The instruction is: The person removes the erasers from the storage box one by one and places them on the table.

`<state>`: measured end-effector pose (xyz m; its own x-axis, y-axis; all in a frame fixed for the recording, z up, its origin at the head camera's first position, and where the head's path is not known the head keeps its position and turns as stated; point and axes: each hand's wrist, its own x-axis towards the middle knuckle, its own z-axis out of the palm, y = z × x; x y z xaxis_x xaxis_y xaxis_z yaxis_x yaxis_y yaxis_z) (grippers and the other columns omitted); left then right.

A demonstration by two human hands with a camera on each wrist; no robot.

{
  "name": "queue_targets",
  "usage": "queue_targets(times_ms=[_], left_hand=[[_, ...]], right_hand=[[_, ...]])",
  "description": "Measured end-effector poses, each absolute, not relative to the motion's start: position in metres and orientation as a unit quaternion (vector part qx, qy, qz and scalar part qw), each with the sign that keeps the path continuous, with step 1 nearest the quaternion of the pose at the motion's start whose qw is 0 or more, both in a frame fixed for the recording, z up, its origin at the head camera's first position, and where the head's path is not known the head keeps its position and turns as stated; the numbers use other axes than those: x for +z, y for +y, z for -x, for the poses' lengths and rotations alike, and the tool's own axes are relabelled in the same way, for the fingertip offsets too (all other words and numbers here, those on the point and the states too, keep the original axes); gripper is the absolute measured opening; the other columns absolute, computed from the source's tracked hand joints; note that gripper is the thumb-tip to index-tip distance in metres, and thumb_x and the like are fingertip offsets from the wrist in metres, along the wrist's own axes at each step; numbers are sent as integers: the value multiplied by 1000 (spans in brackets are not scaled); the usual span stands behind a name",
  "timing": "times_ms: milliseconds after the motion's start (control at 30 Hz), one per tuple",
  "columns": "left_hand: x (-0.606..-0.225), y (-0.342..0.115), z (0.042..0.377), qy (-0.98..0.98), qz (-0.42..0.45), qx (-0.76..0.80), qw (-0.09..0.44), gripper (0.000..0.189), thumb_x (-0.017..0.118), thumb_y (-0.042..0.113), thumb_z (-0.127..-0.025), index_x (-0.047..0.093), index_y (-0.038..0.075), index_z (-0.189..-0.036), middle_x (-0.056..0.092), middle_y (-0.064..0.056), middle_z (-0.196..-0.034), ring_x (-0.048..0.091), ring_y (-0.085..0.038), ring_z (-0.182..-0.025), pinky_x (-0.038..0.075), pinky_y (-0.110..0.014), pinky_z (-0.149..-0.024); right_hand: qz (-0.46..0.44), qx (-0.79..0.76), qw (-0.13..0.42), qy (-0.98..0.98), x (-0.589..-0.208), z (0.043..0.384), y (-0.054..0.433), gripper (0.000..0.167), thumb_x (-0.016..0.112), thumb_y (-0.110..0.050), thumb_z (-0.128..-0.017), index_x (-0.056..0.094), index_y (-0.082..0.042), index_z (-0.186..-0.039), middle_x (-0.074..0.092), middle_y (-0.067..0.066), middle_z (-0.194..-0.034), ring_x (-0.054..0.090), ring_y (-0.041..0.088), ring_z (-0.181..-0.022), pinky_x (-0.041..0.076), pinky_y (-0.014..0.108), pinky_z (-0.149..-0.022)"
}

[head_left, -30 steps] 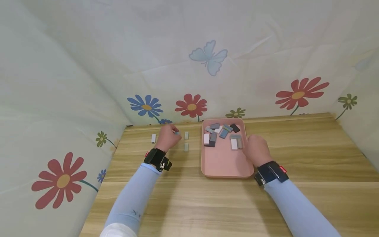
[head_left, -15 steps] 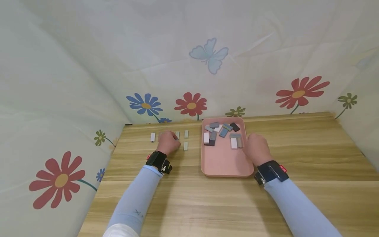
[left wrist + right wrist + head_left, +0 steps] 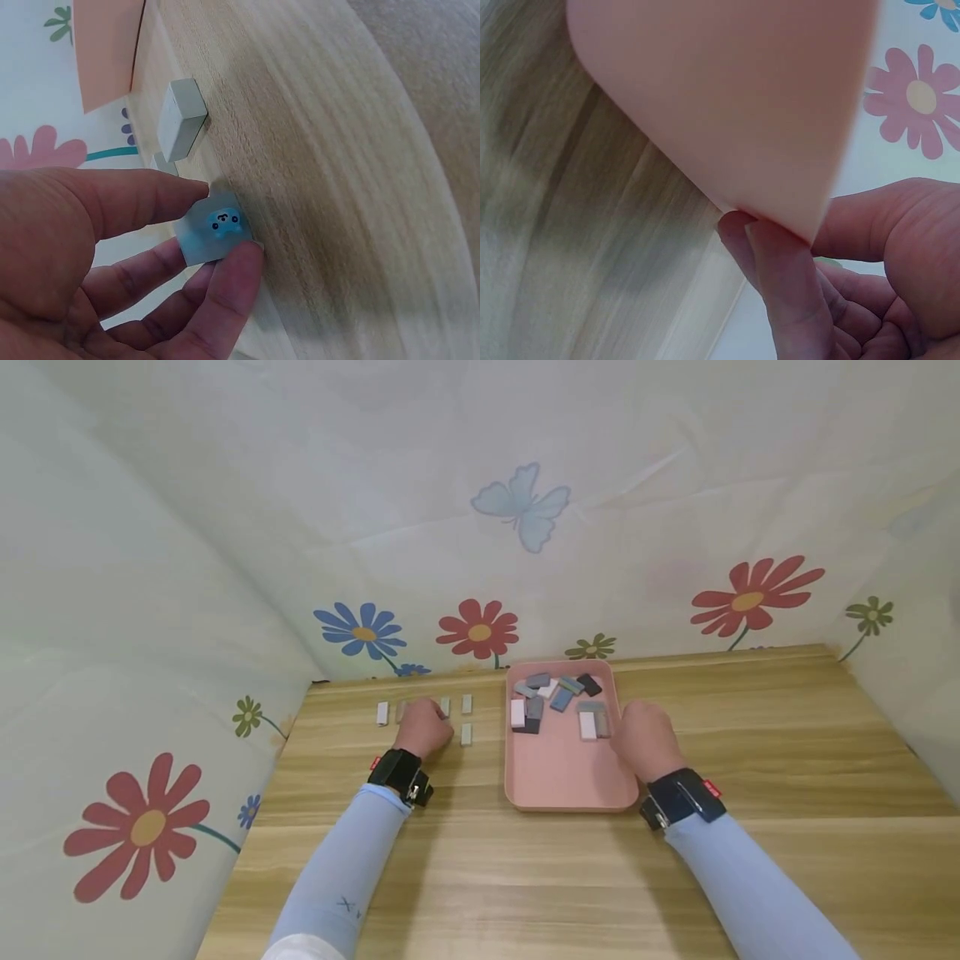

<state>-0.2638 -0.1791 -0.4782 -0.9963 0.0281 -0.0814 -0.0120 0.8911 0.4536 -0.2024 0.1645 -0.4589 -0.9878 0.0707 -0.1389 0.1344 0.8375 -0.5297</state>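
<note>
In the head view my left hand point(image 3: 422, 728) is low over the table on the left, beside several small blocks. The left wrist view shows that hand's thumb and fingers pinching a small pale block point(image 3: 214, 229) with a blue bear face on its end. A light grey block point(image 3: 184, 116) stands close beyond it. My right hand point(image 3: 647, 742) grips the right side of a pink tray point(image 3: 570, 781); its thumb and fingers pinch the tray's wall point(image 3: 727, 90) in the right wrist view. Several grey, white, blue and black blocks lie in the tray's far half.
Left on the table are a white block point(image 3: 382, 713), a beige block point(image 3: 401, 712) partly behind my hand, and greenish-grey blocks point(image 3: 467, 703) in a far row, with another block point(image 3: 467, 734) nearer. A flower-printed curtain point(image 3: 517, 577) closes off the back and sides.
My left hand has come slightly towards me from the far row, uncovering a pale greenish block and a beige one there. The right hand stays on the tray's side.
</note>
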Motion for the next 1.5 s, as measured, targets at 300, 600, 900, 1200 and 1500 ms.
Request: queue_targets(times_ms=[300,600,900,1200,1500], left_hand=[[-444,-152,247,986,15,168,7,23,65,20,-76,50,12,-60,45,1,-55,45,-16,-49,31,-27,-42],[-411,-58,248,945,-90,312,24,30,68,29,-82,62,10,-105,62,-2,-84,57,-16,-62,45,-27,-49],[-462,21,244,969,-202,141,19,15,68,29,-79,62,16,-75,60,4,-72,54,-9,-61,43,-24,-51],[-485,39,250,967,-227,115,-22,24,60,27,-82,51,19,-62,55,4,-64,51,-10,-56,41,-23,-51],[-476,36,249,973,-212,92,27,14,61,17,-81,56,17,-68,56,4,-68,52,-11,-57,42,-24,-47]], right_hand=[[-40,-282,48,958,-460,198,161,11,55,-4,-83,61,2,-76,59,12,-67,55,21,-56,41,26,-46],[-48,-283,40,957,-463,202,165,10,56,-6,-84,61,1,-80,59,12,-68,55,21,-57,42,26,-46],[-34,-259,18,965,-465,201,167,7,59,-4,-77,62,0,-71,59,11,-65,54,22,-56,39,27,-45],[-29,-255,14,966,-462,201,166,11,56,-4,-79,61,-1,-71,58,10,-63,53,21,-54,38,27,-43],[-31,-249,21,968,-461,202,165,8,58,-4,-78,62,0,-73,59,11,-65,54,21,-56,38,27,-44]])
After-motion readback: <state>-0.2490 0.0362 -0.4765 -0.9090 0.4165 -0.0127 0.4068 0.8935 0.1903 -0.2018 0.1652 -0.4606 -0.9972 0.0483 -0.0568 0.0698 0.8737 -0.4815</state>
